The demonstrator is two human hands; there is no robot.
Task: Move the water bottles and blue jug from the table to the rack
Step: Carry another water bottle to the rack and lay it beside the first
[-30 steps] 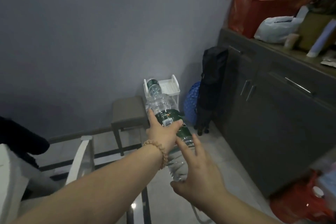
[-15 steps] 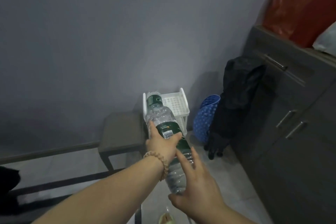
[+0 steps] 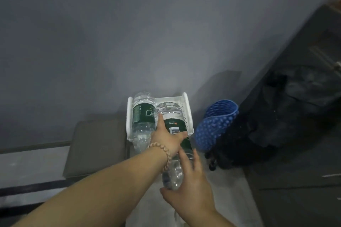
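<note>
The white rack [image 3: 169,99] stands on the floor against the grey wall. Its left half holds one water bottle [image 3: 143,114] lying on its side, with the lower end sticking out over the front rim. The free lane is the right half, so the held bottle [image 3: 171,114] should probably go down parallel to its neighbour and slide towards the wall until most of its weight sits inside. That would keep it from tipping off the front edge. It hangs tilted over that lane, top end towards the wall, touching or nearly touching the lying bottle.

The left hand [image 3: 167,139] wraps round the label, thumb on one side and fingers on the other. The right hand [image 3: 191,188] lies spread, fingers fairly straight, against the bottle's lower end. It looks best placed to steady and push from there, letting go last.

The held bottle is clear ribbed plastic with a dark green label and a barcode, and seems full.
</note>
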